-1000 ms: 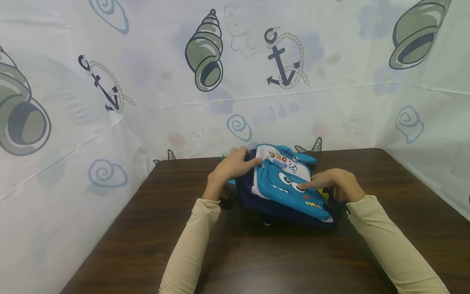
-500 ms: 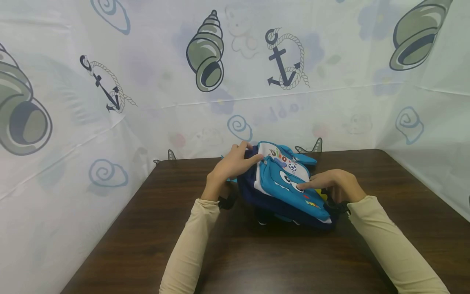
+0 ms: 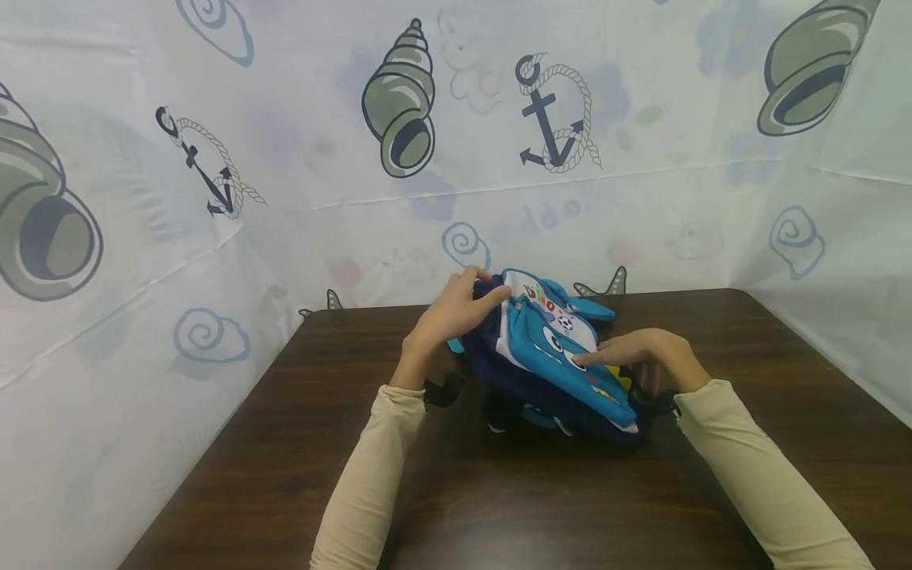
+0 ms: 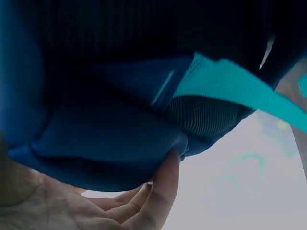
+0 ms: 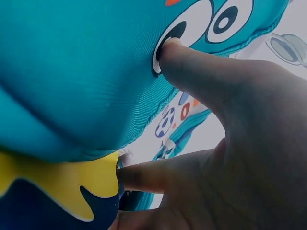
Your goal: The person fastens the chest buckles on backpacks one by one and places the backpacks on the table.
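A small blue child's backpack (image 3: 563,348) with a cartoon face, a white lettered upper panel and navy sides is tilted up off the table, its left side higher. My left hand (image 3: 452,313) grips its upper left edge, thumb on the front and fingers round the back. In the left wrist view those fingers curl under the navy fabric (image 4: 110,139), beside a teal strap (image 4: 230,84). My right hand (image 3: 637,352) holds the right side. The right wrist view shows its thumb (image 5: 192,67) pressed on a printed eye and its other fingers round the side near a yellow patch (image 5: 91,177).
The backpack is over a dark brown wooden table (image 3: 321,459). Behind and to the sides hangs a pale cloth (image 3: 285,119) printed with shells and anchors. A black band (image 3: 443,390) is at the left wrist.
The backpack's left side has risen and tipped further to the right, baring more of its straps underneath. My left hand has moved up with it; my right hand has barely moved.
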Demonstrator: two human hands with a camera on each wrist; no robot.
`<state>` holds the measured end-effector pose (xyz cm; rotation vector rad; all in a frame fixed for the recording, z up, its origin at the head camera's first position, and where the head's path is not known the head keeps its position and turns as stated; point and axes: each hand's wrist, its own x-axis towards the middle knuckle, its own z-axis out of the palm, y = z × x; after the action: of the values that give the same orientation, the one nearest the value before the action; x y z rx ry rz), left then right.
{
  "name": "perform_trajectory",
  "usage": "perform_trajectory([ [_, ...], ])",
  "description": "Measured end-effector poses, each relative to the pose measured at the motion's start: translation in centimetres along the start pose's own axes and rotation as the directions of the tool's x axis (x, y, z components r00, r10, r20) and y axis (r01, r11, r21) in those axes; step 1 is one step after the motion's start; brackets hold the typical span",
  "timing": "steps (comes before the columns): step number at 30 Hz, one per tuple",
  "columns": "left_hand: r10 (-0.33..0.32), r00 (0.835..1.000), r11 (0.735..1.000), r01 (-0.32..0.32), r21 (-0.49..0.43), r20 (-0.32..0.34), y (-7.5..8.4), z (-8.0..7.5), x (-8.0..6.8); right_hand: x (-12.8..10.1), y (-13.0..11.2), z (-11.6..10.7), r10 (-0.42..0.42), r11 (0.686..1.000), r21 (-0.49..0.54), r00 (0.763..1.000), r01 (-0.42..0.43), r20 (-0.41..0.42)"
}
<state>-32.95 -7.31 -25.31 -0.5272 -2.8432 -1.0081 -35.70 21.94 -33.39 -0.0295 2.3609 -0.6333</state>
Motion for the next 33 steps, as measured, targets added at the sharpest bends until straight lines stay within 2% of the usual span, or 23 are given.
perform_trajectory([
  [5, 0.013, 1.000, 0.997, -0.013, -0.077, -0.004, 0.06, -0.13, -0.05, -0.05, -0.16, 0.08, 0.002, 1.000, -0.005, 1.000, -0.002, 0.005],
  [18, 0.075, 0.997, 0.977, -0.078, -0.197, -0.026, -0.09, -0.41, 0.09, -0.19, -0.43, 0.13, -0.004, 1.000, 0.014, 1.000, 0.004, 0.008],
  [29, 0.110, 0.992, 0.974, -0.120, -0.193, -0.060, 0.22, -0.61, 0.06, 0.02, -0.61, 0.18, -0.014, 0.999, 0.037, 1.000, 0.013, 0.025],
  [33, 0.105, 0.992, 0.967, -0.118, -0.226, -0.067, 0.23, -0.66, 0.07, 0.18, -0.67, 0.28, -0.008, 0.999, 0.043, 1.000, 0.007, 0.026],
])
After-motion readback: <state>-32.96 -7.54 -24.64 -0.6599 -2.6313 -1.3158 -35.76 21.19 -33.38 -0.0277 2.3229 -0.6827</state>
